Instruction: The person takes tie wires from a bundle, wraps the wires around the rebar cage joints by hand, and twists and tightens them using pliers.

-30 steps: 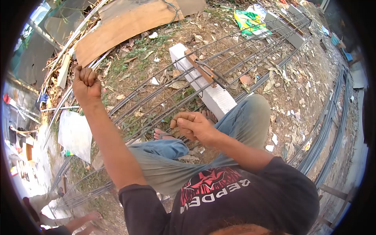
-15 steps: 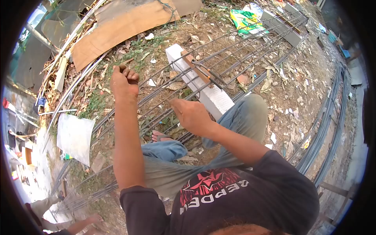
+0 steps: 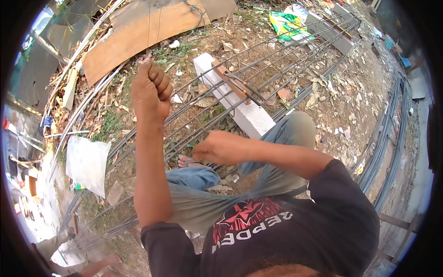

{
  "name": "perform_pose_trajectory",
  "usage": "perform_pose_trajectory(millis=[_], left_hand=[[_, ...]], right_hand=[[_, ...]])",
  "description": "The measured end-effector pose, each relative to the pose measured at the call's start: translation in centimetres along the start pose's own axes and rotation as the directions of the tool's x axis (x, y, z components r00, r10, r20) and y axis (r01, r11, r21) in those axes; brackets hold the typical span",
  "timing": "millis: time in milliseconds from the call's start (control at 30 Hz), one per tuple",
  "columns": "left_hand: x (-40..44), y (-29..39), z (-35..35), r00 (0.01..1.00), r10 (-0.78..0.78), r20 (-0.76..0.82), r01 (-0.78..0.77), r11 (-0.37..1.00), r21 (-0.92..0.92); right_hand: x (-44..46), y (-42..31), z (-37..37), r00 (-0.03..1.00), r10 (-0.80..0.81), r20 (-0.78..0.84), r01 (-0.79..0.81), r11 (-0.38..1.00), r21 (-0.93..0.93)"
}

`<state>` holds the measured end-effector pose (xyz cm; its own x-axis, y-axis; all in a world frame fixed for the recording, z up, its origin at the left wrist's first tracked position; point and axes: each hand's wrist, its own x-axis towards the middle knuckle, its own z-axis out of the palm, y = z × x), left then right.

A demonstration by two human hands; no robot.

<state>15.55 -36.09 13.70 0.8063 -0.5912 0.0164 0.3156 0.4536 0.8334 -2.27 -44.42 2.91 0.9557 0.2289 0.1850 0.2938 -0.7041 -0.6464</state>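
My left hand (image 3: 152, 90) is raised in a closed fist left of the rebar cage (image 3: 277, 69). Thin, faint strands of wire (image 3: 148, 34) rise from its top. Lower down, in front of the cage, my right hand (image 3: 218, 147) has its fingers pinched together; what they hold, if anything, is too small to make out. A white block (image 3: 251, 119) lies under the bars, with a brown strip of wood (image 3: 226, 79) on top. Pincers with dark and orange handles (image 3: 247, 89) rest across the wood and bars.
A second block (image 3: 330, 32) supports the cage's far end beside a green-and-yellow sack (image 3: 288, 27). Bundled steel bars (image 3: 385, 134) lie to the right. A brown board (image 3: 124, 44) and a white sheet (image 3: 87, 164) are on the left. Another person's arm (image 3: 99, 264) shows at lower left.
My left hand has moved up and toward the camera, and the thin strands now show above it. My right hand has come down and back, away from the bars.
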Motion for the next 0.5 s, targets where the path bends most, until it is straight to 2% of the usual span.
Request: perform_pose_trajectory(millis=[33, 67, 133, 167, 233, 300, 333, 400, 433, 500], left_hand=[[0.2, -0.5, -0.4, 1.0, -0.011, -0.009, 0.011, 1.0, -0.008], [0.3, -0.8, -0.7, 1.0, -0.021, -0.016, 0.021, 1.0, -0.012], [0.1, -1.0, -0.8, 0.999, -0.044, -0.023, 0.043, 0.999, -0.016], [-0.3, -1.1, -0.6, 0.999, -0.046, -0.011, 0.046, 0.999, -0.017], [-1.0, -1.0, 0.0, 0.999, -0.041, 0.02, 0.041, 0.999, -0.025], [-0.8, 0.0, 0.4, 0.998, 0.016, 0.058, -0.015, 1.0, -0.02], [-0.5, 0.7, 0.2, 0.998, 0.042, 0.057, -0.041, 0.999, -0.011], [0.7, 1.3, -1.3, 0.997, 0.068, -0.022, -0.069, 0.997, -0.016], [1.4, 1.3, -2.6, 0.997, 0.065, -0.046, -0.068, 0.996, -0.055], [2.9, 2.1, -5.7, 0.995, 0.061, -0.08, -0.07, 0.991, -0.118]], right_hand=[[-0.1, -4.1, -1.4, 0.989, -0.145, 0.032, 0.142, 0.987, 0.073], [0.2, -5.5, -3.2, 0.956, -0.253, -0.147, 0.264, 0.963, 0.06], [0.8, -5.9, -7.5, 0.828, -0.2, -0.523, 0.267, 0.962, 0.055], [1.5, -4.8, -9.9, 0.725, -0.058, -0.686, 0.168, 0.981, 0.095], [3.1, 0.7, -12.0, 0.581, 0.172, -0.795, -0.256, 0.966, 0.023], [3.2, 6.8, -8.6, 0.718, 0.425, -0.551, -0.47, 0.88, 0.065], [2.7, 7.4, -4.9, 0.853, 0.341, -0.395, -0.341, 0.937, 0.072], [0.4, 1.4, 1.2, 0.978, 0.162, -0.132, -0.115, 0.945, 0.307], [-0.4, -3.1, 1.4, 0.994, 0.085, -0.061, -0.042, 0.855, 0.517], [-0.8, -6.1, -2.5, 0.967, 0.162, -0.197, -0.032, 0.842, 0.539]])
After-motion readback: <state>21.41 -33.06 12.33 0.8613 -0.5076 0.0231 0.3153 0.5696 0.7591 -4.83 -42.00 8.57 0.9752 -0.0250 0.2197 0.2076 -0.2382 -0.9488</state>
